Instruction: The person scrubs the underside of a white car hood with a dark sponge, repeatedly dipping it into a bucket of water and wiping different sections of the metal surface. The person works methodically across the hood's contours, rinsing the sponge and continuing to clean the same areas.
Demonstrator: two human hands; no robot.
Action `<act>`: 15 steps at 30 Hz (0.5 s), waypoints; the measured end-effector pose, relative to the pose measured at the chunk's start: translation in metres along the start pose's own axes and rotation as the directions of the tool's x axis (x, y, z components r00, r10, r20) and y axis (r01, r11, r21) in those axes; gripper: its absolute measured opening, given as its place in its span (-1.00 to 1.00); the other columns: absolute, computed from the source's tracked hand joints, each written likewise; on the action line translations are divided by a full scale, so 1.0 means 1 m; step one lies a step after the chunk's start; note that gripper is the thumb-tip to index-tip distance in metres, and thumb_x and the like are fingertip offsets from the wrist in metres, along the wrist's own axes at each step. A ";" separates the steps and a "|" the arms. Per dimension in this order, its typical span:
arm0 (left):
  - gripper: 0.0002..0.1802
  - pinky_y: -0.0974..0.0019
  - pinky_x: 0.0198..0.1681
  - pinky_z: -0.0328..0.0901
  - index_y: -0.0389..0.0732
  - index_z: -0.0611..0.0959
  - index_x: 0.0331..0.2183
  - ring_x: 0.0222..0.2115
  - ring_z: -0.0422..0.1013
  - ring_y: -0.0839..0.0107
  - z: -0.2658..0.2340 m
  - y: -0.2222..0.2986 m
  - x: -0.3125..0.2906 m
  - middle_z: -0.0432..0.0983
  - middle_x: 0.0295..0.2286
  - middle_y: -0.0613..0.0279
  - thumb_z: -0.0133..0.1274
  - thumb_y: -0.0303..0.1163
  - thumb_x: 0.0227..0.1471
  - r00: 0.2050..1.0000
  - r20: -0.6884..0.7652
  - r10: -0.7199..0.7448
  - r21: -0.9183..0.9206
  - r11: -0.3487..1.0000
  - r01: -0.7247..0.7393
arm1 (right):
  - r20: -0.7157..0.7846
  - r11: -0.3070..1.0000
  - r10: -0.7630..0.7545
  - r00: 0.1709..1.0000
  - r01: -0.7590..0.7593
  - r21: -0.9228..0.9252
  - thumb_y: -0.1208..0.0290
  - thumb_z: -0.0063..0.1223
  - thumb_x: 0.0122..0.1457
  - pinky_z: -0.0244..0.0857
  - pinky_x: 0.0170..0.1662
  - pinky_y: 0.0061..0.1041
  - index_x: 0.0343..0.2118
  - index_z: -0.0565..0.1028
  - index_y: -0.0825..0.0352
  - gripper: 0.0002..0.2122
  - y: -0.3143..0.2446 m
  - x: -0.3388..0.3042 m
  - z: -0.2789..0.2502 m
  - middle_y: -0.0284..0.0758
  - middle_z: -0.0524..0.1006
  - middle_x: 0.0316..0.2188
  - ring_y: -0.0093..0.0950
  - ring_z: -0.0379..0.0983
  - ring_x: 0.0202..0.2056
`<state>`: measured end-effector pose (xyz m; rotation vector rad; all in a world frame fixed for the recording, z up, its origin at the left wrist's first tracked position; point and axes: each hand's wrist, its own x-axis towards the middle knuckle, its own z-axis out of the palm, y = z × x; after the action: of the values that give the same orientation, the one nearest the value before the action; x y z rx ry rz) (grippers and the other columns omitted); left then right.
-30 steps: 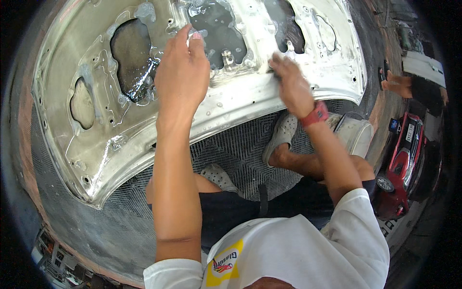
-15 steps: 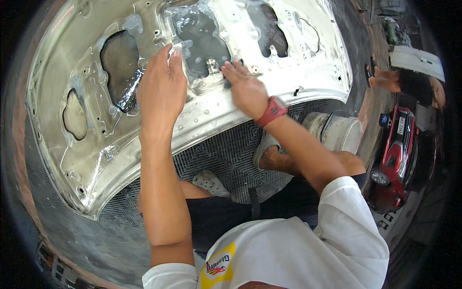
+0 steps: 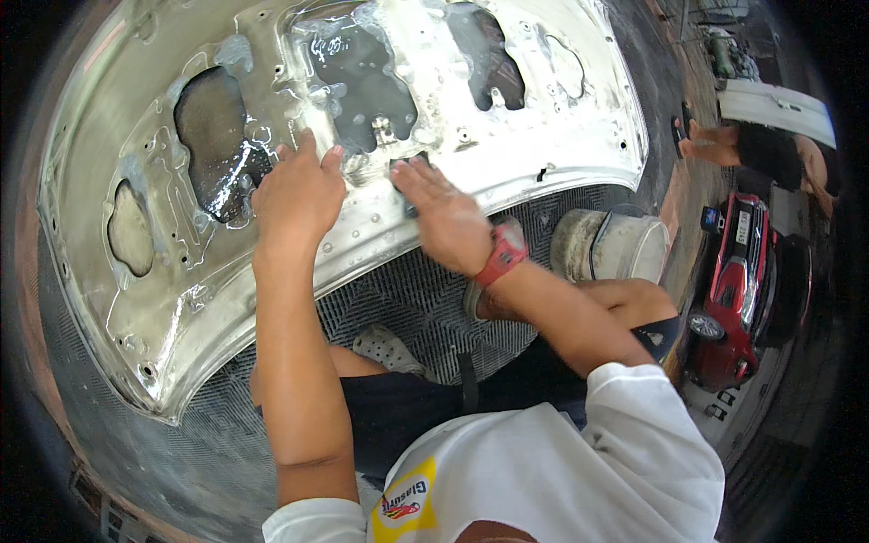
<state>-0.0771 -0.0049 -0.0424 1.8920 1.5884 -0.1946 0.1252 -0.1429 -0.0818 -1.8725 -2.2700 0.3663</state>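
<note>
A broad, pale, curved metal car-hood panel (image 3: 217,299) lies inner side up in front of the person, its glossy wet skin ribbed, pierced with small round holes and smeared with whitish suds. Its rounded hollows act as shallow basins: the grey central recess (image 3: 358,86) contains cloudy liquid flecked with bubbles, while the dark brown oval recess (image 3: 213,136) to its left gleams wet. The left hand (image 3: 299,195) rests open on the panel, fingers spread, between that brown recess and the right hand (image 3: 450,217), which holds a flat dark pad (image 3: 410,209) under its extended fingers against the smooth strip near the panel's edge; its thumb is hidden. Beneath lies a dark rubbery mat (image 3: 425,317) with zigzag ridges. Beyond the right forearm sits a stained off-white cylindrical bucket (image 3: 572,246) with a dark band; its contents cannot be made out.
</note>
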 end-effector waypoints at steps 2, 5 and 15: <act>-0.30 -0.22 0.30 0.24 -0.22 0.36 0.38 0.24 0.37 -0.28 -0.002 0.000 -0.001 0.31 0.29 -0.39 -0.18 0.02 0.42 1.000 -0.004 0.002 0.008 1.000 -0.002 | -0.094 1.000 0.016 0.995 -0.017 -0.006 0.64 -0.08 0.16 0.44 0.26 -0.21 0.28 0.42 0.36 -0.44 0.055 -0.018 -0.013 -0.03 0.53 0.22 -0.12 0.53 0.20; -0.25 -0.14 0.34 0.21 -0.10 0.35 0.41 0.24 0.37 -0.27 0.002 -0.010 0.000 0.31 0.29 -0.34 -0.17 0.11 0.39 0.999 -0.022 0.034 0.000 0.999 -0.034 | 0.024 0.942 0.333 0.943 -0.334 0.027 0.67 -0.04 0.15 0.55 0.11 -0.14 0.20 0.47 0.27 -0.50 0.099 -0.022 -0.054 -0.04 0.57 0.16 -0.06 0.61 0.06; -0.25 -0.17 0.32 0.23 -0.11 0.33 0.42 0.24 0.38 -0.25 0.004 -0.008 0.006 0.31 0.29 -0.37 -0.14 0.09 0.38 1.000 0.019 0.013 0.050 0.999 -0.014 | 0.164 0.847 0.516 0.841 -0.529 0.046 0.61 -0.04 0.14 0.54 0.06 -0.12 0.12 0.50 0.26 -0.56 0.094 -0.015 -0.055 -0.11 0.59 0.11 -0.08 0.62 0.00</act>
<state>-0.0819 -0.0023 -0.0514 1.9338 1.5713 -0.2478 0.2320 -0.1371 -0.0567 -2.4699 -1.7345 0.6869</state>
